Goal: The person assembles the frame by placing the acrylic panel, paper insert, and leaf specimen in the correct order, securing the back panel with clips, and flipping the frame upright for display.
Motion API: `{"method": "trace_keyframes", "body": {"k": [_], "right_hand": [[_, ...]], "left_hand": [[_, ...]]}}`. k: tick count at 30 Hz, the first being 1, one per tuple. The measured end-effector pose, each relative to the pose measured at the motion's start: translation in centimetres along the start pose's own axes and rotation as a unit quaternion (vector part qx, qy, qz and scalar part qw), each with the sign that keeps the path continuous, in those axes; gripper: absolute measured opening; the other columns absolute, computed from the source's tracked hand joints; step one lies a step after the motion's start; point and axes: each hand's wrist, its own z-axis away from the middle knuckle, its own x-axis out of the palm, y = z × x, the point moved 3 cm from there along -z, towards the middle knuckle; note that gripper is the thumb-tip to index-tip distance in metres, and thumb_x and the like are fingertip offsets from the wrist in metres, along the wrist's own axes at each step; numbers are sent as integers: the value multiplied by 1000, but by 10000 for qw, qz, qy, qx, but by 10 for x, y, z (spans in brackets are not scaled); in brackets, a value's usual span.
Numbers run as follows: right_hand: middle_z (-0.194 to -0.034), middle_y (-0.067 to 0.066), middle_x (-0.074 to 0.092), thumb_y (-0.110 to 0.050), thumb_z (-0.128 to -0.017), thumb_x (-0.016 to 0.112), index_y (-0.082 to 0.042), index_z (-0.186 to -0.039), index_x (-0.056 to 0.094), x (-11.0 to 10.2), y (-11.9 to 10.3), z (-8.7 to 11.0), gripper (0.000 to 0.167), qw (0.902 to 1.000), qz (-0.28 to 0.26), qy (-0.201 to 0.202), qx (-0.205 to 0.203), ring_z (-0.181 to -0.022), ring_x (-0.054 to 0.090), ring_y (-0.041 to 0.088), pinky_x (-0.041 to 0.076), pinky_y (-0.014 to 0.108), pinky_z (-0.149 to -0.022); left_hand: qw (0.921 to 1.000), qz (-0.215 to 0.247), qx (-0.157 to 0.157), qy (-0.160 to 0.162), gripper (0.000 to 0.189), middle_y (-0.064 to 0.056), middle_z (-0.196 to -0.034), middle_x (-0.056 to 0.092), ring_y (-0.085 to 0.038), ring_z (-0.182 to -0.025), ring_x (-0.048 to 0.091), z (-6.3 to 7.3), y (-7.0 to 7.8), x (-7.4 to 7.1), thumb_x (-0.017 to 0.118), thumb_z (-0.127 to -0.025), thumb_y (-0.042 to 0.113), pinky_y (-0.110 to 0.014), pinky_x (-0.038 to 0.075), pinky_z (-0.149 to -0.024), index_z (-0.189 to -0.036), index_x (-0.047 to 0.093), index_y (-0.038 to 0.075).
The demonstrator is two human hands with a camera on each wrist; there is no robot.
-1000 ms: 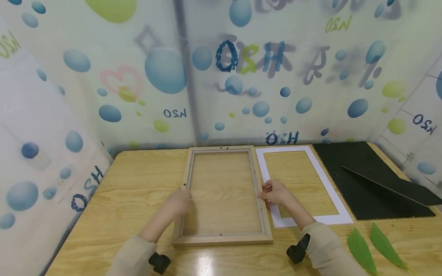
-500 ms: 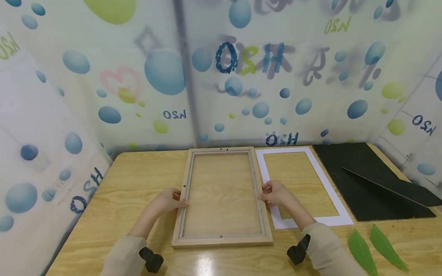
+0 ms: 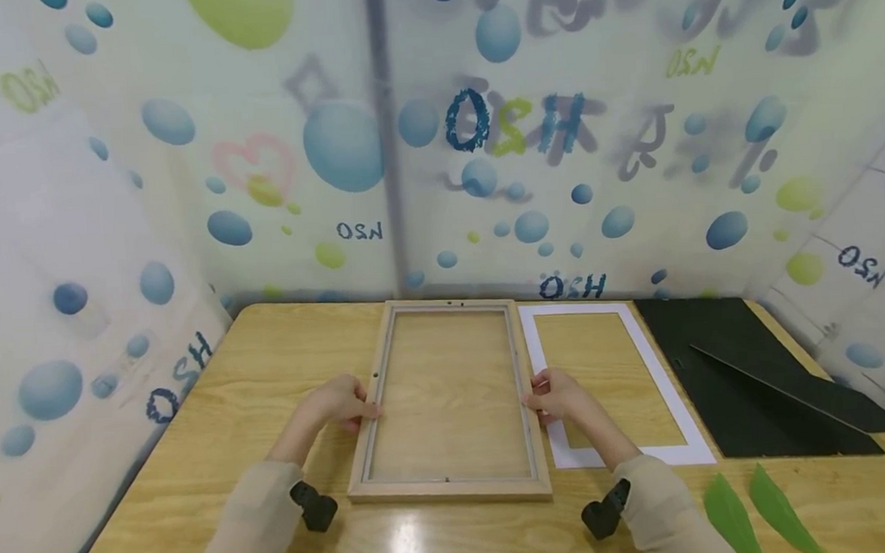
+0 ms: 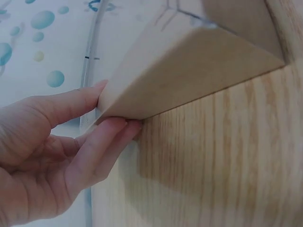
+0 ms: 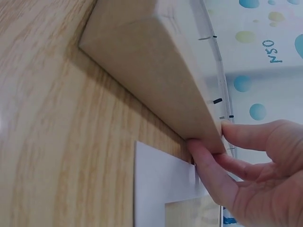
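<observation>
A light wooden picture frame (image 3: pixel 450 492) lies flat on the table, with a clear pane inside its rim. At its left side my left hand (image 3: pixel 341 401) pinches the wooden edge; the left wrist view shows the thumb (image 4: pixel 78 103) on top and the fingers (image 4: pixel 97 151) against the outer side. My right hand (image 3: pixel 561 397) grips the opposite edge in the same way, its thumb (image 5: pixel 251 135) over the rim. A white mat board (image 3: pixel 635 457) with a rectangular opening lies right of the frame, partly beneath my right hand.
A black backing board (image 3: pixel 723 328) with its stand flap (image 3: pixel 809 391) raised lies at the right. Two green leaves (image 3: pixel 731 516) rest near the front right. Behind the wooden table (image 3: pixel 219 455) hangs a patterned curtain (image 3: pixel 423 186).
My left hand has shifted from over the frame's left edge to pinching it from the side. The right hand keeps its hold. The whole view has shifted slightly.
</observation>
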Motion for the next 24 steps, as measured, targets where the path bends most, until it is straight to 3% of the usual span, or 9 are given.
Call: {"method": "trace_keyframes", "body": {"k": [11,17,24], "right_hand": [[-100,25,54,-6,-84,60,18,-115,43,-6,6,2,43,9996,258,-126,43,-83,59,23,56,35,-67],[-98,24,57,-10,-85,61,16,-118,44,-11,3,3,45,9993,253,-214,168,-81,62,22,56,34,-67],[-106,28,56,-15,-88,58,15,-123,43,-38,0,5,49,9990,439,-109,68,-87,62,24,55,34,-72]], "left_hand": [[9995,-69,-172,-236,25,-2,-68,50,-10,-59,54,-4,4,3,66,-83,17,-22,49,-56,-72,48,5],[9993,-78,-173,-311,21,-3,-70,53,-10,-59,55,-5,2,1,66,-84,17,-22,50,-56,-77,52,2],[9992,-3,-209,-327,20,-3,-72,53,-10,-59,56,-6,0,-1,65,-84,16,-22,51,-57,-81,54,0]]}}
